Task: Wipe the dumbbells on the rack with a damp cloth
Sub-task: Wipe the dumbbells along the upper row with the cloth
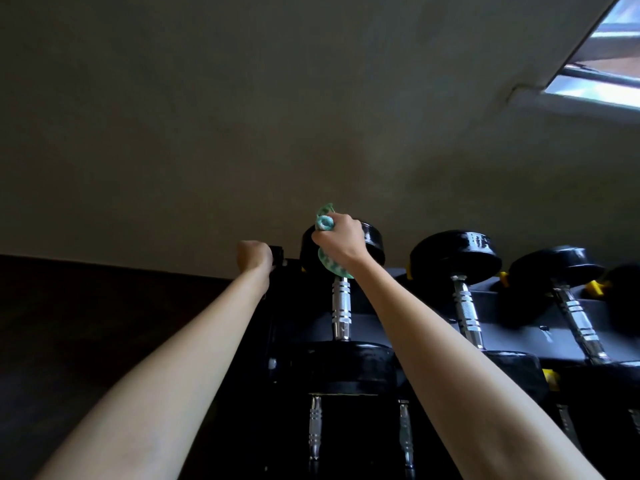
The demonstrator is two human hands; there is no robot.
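Cloth (325, 223) in curled right hand (341, 242) atop dumbbell (375, 244)

My right hand (341, 242) holds the cloth (325, 221) on the far end of the leftmost dumbbell (341, 306) — my left hand (254, 254) grips the rack (519, 317) just left of it; more dumbbells (465, 306) lie to the right.

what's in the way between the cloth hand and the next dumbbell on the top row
Nothing visible. The right hand grips the cloth on the far head of the leftmost dumbbell; the next dumbbell sits to its right across an open gap. The left hand holds the rack end on the other side.
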